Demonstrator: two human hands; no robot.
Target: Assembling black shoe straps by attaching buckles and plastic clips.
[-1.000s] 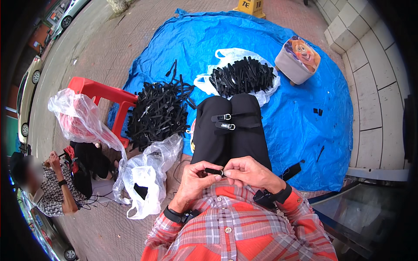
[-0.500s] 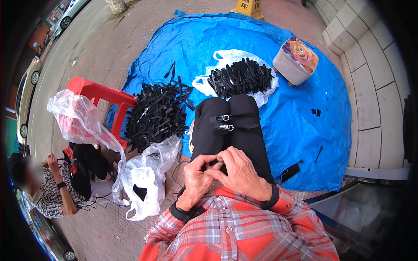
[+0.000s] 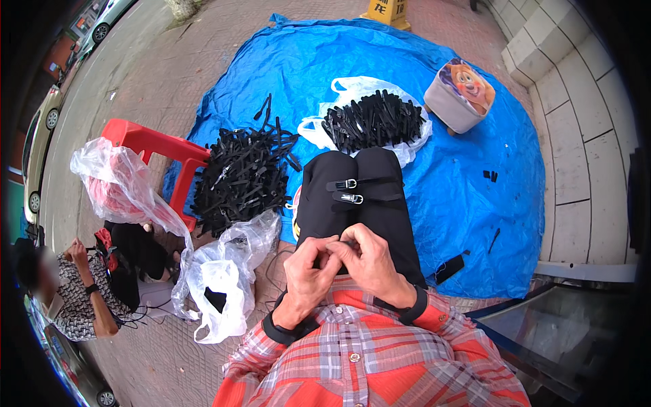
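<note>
1. The person's bare left hand (image 3: 310,273) and bare right hand (image 3: 373,263) meet above the black-trousered lap (image 3: 322,220), fingers curled, tips together; what they pinch, if anything, cannot be told.
2. Across the lap, beyond the hands, lie 2 flat black straps with silver buckles (image 3: 348,198).
3. A tangled heap of black straps (image 3: 243,180) lies left, beside a red plastic stool (image 3: 169,144).
4. A bundle of black straps (image 3: 373,121) rests on a white plastic bag (image 3: 346,85).

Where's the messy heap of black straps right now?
In the head view, the heap lies left of centre, between the red stool and the person's legs.
</note>
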